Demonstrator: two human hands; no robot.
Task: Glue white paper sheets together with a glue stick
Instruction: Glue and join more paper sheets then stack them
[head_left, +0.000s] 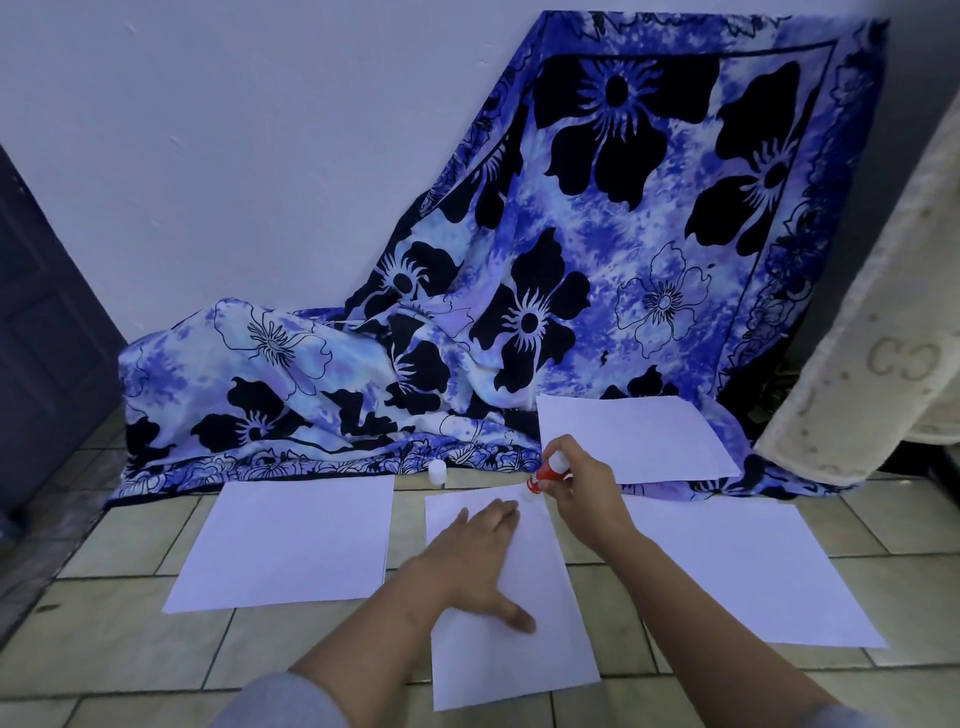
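Nearest the person, a white sheet (498, 660) lies on the tiled floor (130, 639), its long side running away from them. The left hand (478, 551) rests flat on this middle sheet, fingers straight and thumb spread, pinning it down and gripping nothing. Just beyond, the right hand (582, 493) has its fingers curled round a red glue stick (545, 470), held tilted with its tip down at the sheet's far right corner; whether the tip actually touches the paper is hard to tell.

A second sheet (291, 540) lies to the left and a third (737, 566) to the right, each apart from the middle one. The stick's white cap (437, 472) stands on the floor just past the middle sheet. A fourth sheet (634, 436) lies farther back on the hem of a blue flowered cloth (571, 312) draped against the wall (260, 156), with a cream blanket (872, 374) hanging at the right.

The step in hand looks to be spreading glue on the middle sheet, starting at the corner. The next move likely calls for drawing the stick along an edge while the left hand keeps the paper from sliding, then laying another sheet squarely on top.
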